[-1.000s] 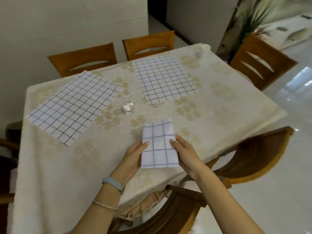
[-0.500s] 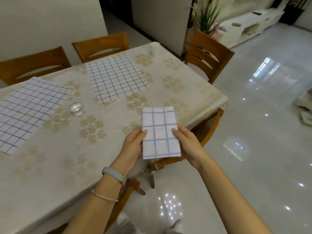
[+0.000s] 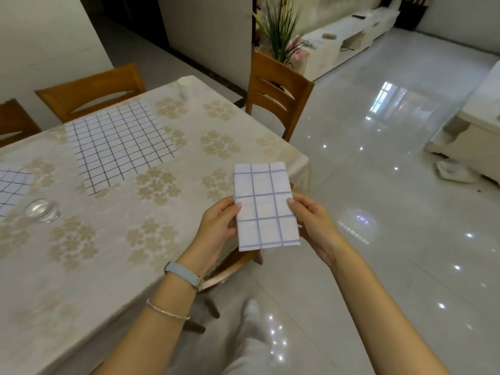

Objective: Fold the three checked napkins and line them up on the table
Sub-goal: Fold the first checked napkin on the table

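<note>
Since a second ago my view has swung to the right, and the folded napkin (image 3: 266, 207) has travelled with both hands from above the tabletop out to the table's near right corner.

Closest to me, a pale blue wristband (image 3: 184, 276) and a thin bracelet (image 3: 167, 312) sit on the left forearm. The left hand (image 3: 216, 231) pinches the napkin's left long edge, thumb on top and fingers underneath. The right hand (image 3: 313, 226) grips the opposite edge the same way. The napkin is a narrow rectangle held off the surface. Its upper end overlaps the corner of the table (image 3: 108, 266), and its lower end hangs over a chair seat and the floor.

Further left, a clear glass (image 3: 43, 211) stands on the floral cloth. Just beside it, at the frame's left edge, lies the left unfolded napkin (image 3: 12, 185). Beyond, the centre unfolded napkin (image 3: 119, 143) lies flat. A stack of paper cups (image 3: 185, 86) stands at the far edge, with a wooden chair (image 3: 273, 96) to its right and a potted plant (image 3: 281, 31) behind that.
</note>
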### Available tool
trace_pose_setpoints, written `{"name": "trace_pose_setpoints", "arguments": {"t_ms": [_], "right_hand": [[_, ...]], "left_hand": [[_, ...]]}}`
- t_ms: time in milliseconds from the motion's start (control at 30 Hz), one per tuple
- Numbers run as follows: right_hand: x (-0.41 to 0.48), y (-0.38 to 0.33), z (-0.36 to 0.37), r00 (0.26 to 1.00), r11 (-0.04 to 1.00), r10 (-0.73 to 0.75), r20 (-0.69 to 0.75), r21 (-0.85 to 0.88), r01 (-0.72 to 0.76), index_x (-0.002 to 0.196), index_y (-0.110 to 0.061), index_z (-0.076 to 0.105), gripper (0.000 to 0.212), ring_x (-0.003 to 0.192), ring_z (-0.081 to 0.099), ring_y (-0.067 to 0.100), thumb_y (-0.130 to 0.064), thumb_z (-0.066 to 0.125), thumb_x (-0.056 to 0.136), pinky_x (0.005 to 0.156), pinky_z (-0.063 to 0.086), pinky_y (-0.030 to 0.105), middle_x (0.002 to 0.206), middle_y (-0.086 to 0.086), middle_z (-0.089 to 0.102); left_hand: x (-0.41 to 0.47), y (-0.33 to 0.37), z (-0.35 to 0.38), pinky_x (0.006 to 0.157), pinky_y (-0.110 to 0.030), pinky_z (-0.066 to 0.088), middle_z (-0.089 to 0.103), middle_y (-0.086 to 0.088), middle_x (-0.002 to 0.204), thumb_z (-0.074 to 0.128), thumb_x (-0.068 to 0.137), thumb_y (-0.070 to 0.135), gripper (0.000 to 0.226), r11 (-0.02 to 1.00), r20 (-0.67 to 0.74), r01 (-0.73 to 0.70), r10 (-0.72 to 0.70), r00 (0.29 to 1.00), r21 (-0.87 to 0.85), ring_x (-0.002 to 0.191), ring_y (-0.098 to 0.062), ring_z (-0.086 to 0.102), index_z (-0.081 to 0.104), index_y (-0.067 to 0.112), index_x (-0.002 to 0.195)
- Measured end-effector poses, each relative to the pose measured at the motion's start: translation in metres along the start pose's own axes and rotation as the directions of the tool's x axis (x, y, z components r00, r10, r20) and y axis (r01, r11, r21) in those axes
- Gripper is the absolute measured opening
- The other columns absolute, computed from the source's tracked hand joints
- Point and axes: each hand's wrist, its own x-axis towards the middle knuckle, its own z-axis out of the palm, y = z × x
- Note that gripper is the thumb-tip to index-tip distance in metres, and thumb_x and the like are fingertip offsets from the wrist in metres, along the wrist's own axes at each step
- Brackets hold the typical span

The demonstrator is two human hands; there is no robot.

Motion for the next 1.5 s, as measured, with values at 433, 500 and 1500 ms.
{"name": "trace_pose_setpoints", "arguments": {"t_ms": [433, 500, 1500], "right_hand": [[0.171, -0.037, -0.052, 0.999, 0.999, 0.042, 0.000, -0.030, -0.042, 0.121, -0.019, 0.064, 0.026, 0.104, 0.068, 0.021, -0.027, 0.060, 0.096, 0.087, 0.057, 0.035, 0.112, 0.005, 0.071], [0.197, -0.042, -0.057, 0.999, 0.997, 0.054, 0.004, -0.051, -0.054, 0.119, -0.020, 0.065, 0.025, 0.104, 0.068, 0.020, -0.027, 0.058, 0.097, 0.086, 0.057, 0.034, 0.112, 0.004, 0.071], [0.462, 0.004, -0.109, 0.940, 0.821, 0.335, 0.057, -0.507, -0.262, 0.108, -0.011, 0.062, 0.028, 0.099, 0.068, 0.031, 0.003, 0.053, 0.085, 0.091, 0.055, 0.051, 0.105, 0.014, 0.070]], "left_hand": [[0.165, 0.019, 0.048, 0.073, -0.031, 0.056, 0.074, -0.004, 0.104, 0.052, 0.098, 0.010, 0.020, 0.996, -0.052, 0.038, -0.034, 0.998, 0.079, 0.090, -0.016, 0.070, 0.068, 0.014, 0.109], [0.189, 0.022, 0.052, 0.072, -0.030, 0.057, 0.073, -0.006, 0.106, 0.052, 0.099, 0.010, 0.021, 0.991, -0.059, 0.045, -0.038, 0.998, 0.123, 0.091, -0.018, 0.070, 0.067, 0.013, 0.113], [0.401, -0.060, 0.100, 0.085, -0.038, 0.057, 0.069, -0.010, 0.103, 0.053, 0.093, 0.002, 0.021, 0.893, -0.539, 0.341, -0.140, 0.831, 0.295, 0.097, -0.028, 0.065, 0.066, 0.014, 0.105]]}}
